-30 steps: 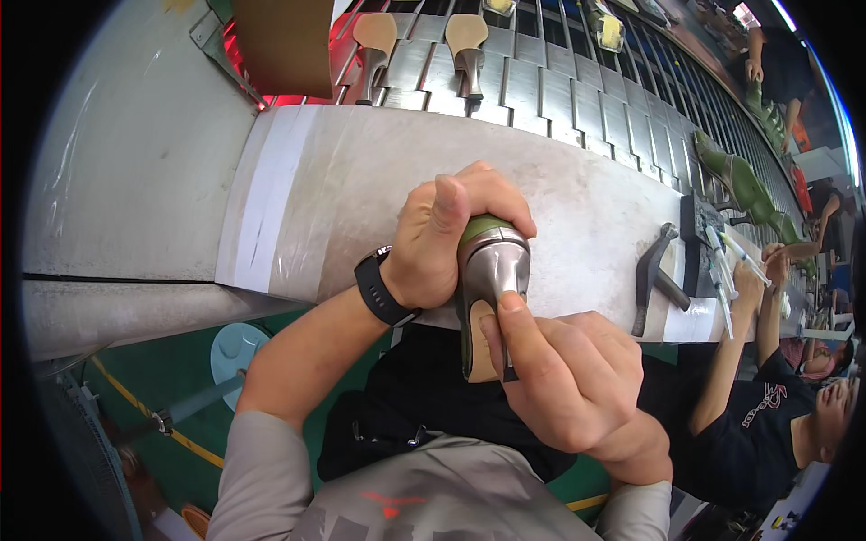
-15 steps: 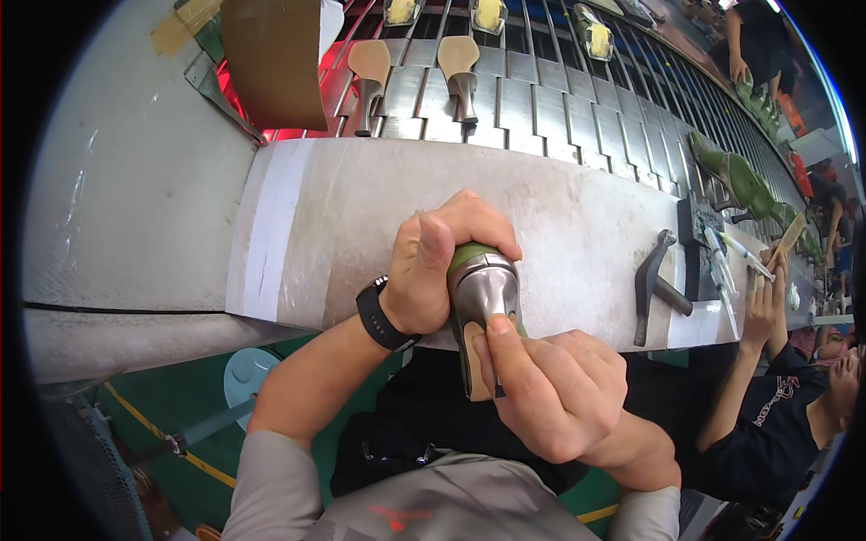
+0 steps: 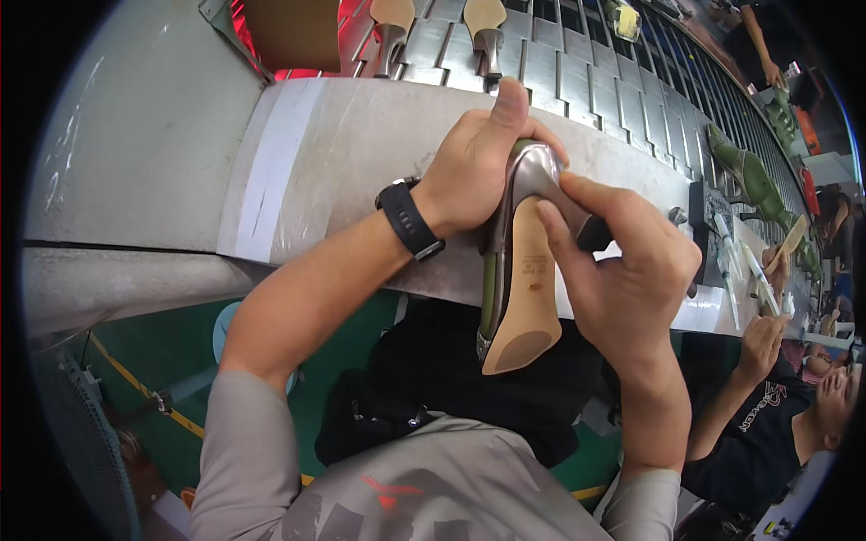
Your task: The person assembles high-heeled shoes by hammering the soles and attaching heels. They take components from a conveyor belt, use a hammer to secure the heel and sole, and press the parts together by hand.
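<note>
1. Over the near edge of the grey tabletop [image 3: 361, 153], both hands hold a high-heeled shoe [image 3: 519, 298] sole-up, its toe pointing back toward the person's body.
2. Left hand [image 3: 474, 167], a black watch [image 3: 410, 219] at its wrist, wraps its fingers around the shoe's olive-green side near the heel, thumb raised.
3. Right hand [image 3: 622, 270] has its fingers closed on the silvery heel end, the index finger lying across the tan sole.
4. Beyond the tabletop, two more shoes [image 3: 437, 32] stand on a slatted metal conveyor [image 3: 577, 81].
5. At the far right another person [image 3: 776, 397] sits by the tabletop near a green boot [image 3: 744, 176].
</note>
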`<move>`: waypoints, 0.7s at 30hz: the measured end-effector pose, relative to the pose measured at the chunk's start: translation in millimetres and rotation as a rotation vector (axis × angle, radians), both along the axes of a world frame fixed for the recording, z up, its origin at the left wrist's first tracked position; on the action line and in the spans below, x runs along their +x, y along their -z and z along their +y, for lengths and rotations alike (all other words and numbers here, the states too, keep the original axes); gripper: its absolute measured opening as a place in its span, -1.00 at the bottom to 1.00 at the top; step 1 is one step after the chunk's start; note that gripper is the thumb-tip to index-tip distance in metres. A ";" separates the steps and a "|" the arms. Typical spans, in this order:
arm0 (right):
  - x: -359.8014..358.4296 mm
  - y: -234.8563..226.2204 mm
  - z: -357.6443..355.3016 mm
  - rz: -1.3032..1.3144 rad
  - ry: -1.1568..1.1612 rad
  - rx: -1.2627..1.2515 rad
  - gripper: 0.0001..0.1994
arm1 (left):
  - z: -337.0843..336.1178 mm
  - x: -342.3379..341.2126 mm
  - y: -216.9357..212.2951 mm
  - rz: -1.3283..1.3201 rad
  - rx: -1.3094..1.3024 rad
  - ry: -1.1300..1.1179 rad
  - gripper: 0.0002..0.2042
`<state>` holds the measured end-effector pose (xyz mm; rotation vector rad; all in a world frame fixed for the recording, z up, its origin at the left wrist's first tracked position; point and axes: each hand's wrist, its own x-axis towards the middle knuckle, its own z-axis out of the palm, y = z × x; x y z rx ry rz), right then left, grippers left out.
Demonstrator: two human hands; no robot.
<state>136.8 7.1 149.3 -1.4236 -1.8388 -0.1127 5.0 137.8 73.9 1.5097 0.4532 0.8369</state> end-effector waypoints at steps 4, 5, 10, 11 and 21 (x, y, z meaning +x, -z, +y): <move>0.0 5.9 1.9 0.019 0.009 -0.001 -0.71 | 1.9 -0.1 2.3 0.011 0.018 -0.012 0.00; -0.7 6.6 1.6 0.018 0.007 -0.002 -0.71 | 2.0 0.3 2.7 0.013 0.031 -0.018 0.00; 2.9 19.0 4.7 -0.064 0.043 0.110 -0.73 | 4.2 3.6 -6.3 0.009 0.007 -0.016 -0.22; 8.0 22.8 6.9 -0.067 0.049 0.105 -0.73 | 4.3 4.5 -10.2 0.048 -0.070 0.007 -0.35; 34.2 19.4 -3.4 0.856 -0.051 -0.841 -0.69 | 9.9 16.0 -1.8 0.001 0.000 -0.014 -0.67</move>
